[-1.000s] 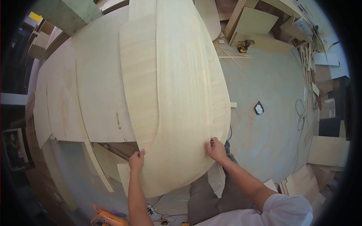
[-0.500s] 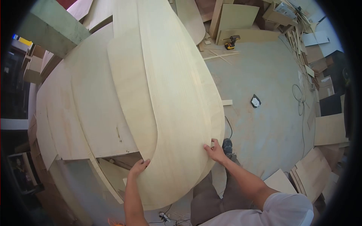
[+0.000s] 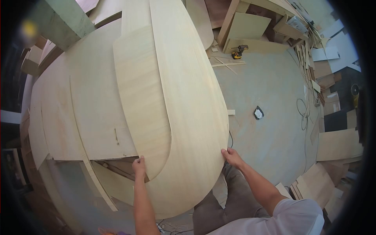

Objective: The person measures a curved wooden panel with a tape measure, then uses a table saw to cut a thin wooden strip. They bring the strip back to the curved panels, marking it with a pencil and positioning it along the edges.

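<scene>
A large pale plywood panel with a rounded near end fills the middle of the head view, lying flat. Against its curved inner edge is a darker, tongue-shaped plywood piece. My left hand is closed on the left edge of that piece, close to its tip, thumb on top. On the panel's outer right edge, my right hand pinches the rim with the thumb above; its fingertips underneath are hidden. Beneath both lies a broad plywood surface, with an opening beside my left hand.
A concrete-coloured post stands at the upper left. On the floor to the right are a cordless drill, thin wood strips and a small dark object with white on it. Stacked boards and cables line the right side.
My left hand has moved from the panel's inner edge to the tongue-shaped piece's left edge. My right hand has shifted to the outer rim, where the stepped layers now look lined up.
</scene>
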The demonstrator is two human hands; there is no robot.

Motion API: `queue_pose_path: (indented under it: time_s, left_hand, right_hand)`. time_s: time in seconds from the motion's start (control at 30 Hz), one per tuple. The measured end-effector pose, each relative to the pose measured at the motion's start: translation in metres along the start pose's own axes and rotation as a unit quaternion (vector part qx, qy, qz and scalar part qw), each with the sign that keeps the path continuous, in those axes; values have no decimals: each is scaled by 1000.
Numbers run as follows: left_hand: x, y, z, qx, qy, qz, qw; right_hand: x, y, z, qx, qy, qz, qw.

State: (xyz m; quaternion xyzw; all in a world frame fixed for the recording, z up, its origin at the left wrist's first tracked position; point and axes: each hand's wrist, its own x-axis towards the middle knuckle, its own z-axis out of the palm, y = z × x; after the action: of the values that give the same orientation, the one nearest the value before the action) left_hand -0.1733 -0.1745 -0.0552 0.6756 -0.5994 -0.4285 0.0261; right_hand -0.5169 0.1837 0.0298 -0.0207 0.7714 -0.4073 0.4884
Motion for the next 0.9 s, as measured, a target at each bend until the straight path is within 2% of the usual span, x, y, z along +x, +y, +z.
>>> queue_pose_path:
  time_s: [0.03,0.13,0.23,0.3,0.43,0.5,0.6,0.7,0.8,0.9]
  left_hand:
    - [0,1,-4,-26,-3,-19,999]
    - [14,-17,-7,-89,-10,-1,996]
    - [37,-33,-21,-163,7,-58,985]
    - [41,-31,-56,-125,-11,-28,992]
    - [60,-43,-130,-159,52,-33,985]
    - [64,-46,-165,-118,102,-35,987]
    - [67,-79,-206,-22,85,-39,995]
    - [38,-86,-186,-86,33,-28,995]
    - [7,-98,-170,-49,5,-5,999]
    - [-19,-164,-155,68,146,-127,979]
  right_hand:
    - [2,8,-1,40,4,-8,999]
    - [-5,6,-15,64,2,-15,998]
    - [-13,-1,-39,39,-2,22,999]
    - [-15,-6,-53,23,-6,33,999]
    - [-11,-3,-68,23,-25,58,998]
    - [-11,9,-69,15,-39,80,996]
    - [-10,9,-55,38,-51,107,992]
    - [-11,10,-40,30,-65,106,992]
    - [-5,14,-36,17,-56,122,991]
    - [-1,19,-37,27,-57,128,990]
